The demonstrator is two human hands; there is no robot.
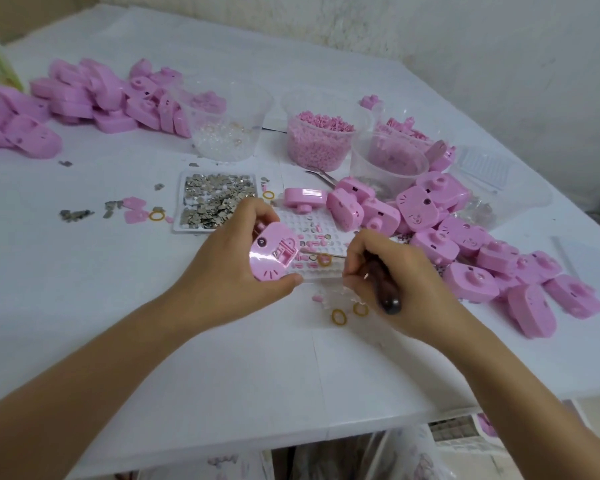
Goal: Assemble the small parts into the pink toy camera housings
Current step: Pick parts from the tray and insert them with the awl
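Note:
My left hand (234, 263) grips a pink toy camera housing (272, 252) tilted above the white table, its open compartment facing right. My right hand (392, 275) holds a dark-handled tool (383, 289) whose thin metal tip (321, 252) points left into the housing's compartment. Beneath both lies a white dimpled tray (321, 233) with small pink and metal parts in its pockets.
A flat tray of metal pieces (215, 200) lies behind my left hand. Clear cups hold clear beads (227, 133), pink pegs (321, 140) and other pink parts (388, 161). Piles of pink housings sit at the far left (84, 98) and right (465, 244). Yellow rubber bands (338, 317) lie nearby.

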